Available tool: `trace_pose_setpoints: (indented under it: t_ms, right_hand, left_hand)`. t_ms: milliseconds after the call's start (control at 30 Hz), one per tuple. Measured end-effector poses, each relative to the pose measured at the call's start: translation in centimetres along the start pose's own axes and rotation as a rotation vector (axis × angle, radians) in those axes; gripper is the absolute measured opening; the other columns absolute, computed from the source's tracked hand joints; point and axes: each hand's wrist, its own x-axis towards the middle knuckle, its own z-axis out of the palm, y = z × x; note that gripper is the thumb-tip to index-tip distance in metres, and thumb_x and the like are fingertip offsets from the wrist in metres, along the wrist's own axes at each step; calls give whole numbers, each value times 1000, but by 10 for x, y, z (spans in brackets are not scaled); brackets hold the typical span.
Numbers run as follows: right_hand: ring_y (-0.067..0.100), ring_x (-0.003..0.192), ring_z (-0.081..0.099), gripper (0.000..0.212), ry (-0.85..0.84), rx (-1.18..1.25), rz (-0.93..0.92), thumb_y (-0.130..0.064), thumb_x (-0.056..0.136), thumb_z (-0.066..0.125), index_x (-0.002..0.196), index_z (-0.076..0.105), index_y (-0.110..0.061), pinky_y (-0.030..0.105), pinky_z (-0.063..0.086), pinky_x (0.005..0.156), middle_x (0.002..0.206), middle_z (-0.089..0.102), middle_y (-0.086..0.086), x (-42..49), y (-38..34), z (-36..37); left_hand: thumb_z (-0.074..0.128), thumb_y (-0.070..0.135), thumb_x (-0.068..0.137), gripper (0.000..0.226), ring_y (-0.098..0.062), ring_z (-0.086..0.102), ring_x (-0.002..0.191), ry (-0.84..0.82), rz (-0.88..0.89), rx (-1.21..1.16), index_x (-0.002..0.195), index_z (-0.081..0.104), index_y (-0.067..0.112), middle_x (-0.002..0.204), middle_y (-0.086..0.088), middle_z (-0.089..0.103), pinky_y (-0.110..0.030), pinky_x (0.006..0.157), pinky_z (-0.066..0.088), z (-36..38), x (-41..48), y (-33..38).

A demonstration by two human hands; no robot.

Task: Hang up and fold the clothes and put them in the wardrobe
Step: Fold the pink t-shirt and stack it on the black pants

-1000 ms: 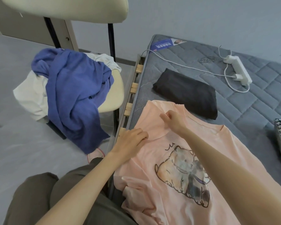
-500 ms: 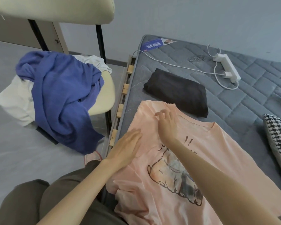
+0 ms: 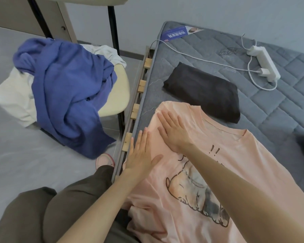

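Head view showed the left hand (image 3: pixel 142 155) and right hand (image 3: pixel 174 130) pressing flat, fingers straight, on the pink T-shirt (image 3: pixel 244 163) spread along the mattress (image 3: pixel 279 106) near its left edge; a folded dark garment (image 3: pixel 204 92) lay just beyond.

Both hands lie flat on a peach cotton T-shirt with a cartoon cat print (image 3: pixel 209 172), spread on a grey quilted mattress (image 3: pixel 279 106): the left hand (image 3: pixel 141 155) near its edge, the right hand (image 3: pixel 174 132) just beside it. A folded black garment (image 3: pixel 204 92) lies beyond the collar.
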Motion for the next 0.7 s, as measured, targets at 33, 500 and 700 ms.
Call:
trace_pose_setpoints:
  t_ms: [33,500,700]
  right_hand:
    - [12,147,-18,55,10,-2,24,-45,104,10,154,-5,-29,40,-14,119,161,-13,-8,3,1,1]
    - [23,130,42,37,258,153,112,-25,103,35,138,49,-22,38,29,108,143,50,-1,-24,5,-46]
    - [14,107,58,29,535,277,236,-18,97,50,123,58,-27,31,50,88,120,64,-8,-89,38,-67]
  left_hand:
    - [20,64,94,90,-21,-28,142,-13,-6,-4,143,-31,9,152,-5,-36,-42,117,-16,0,1,0]
    - [19,61,96,78,-19,-24,144,-81,27,35,151,-15,17,157,-1,-27,-47,112,-21,-23,-4,7]
    - [34,36,101,63,-25,-1,148,39,167,-19,154,2,25,162,-2,1,-47,117,-5,-51,-13,60]
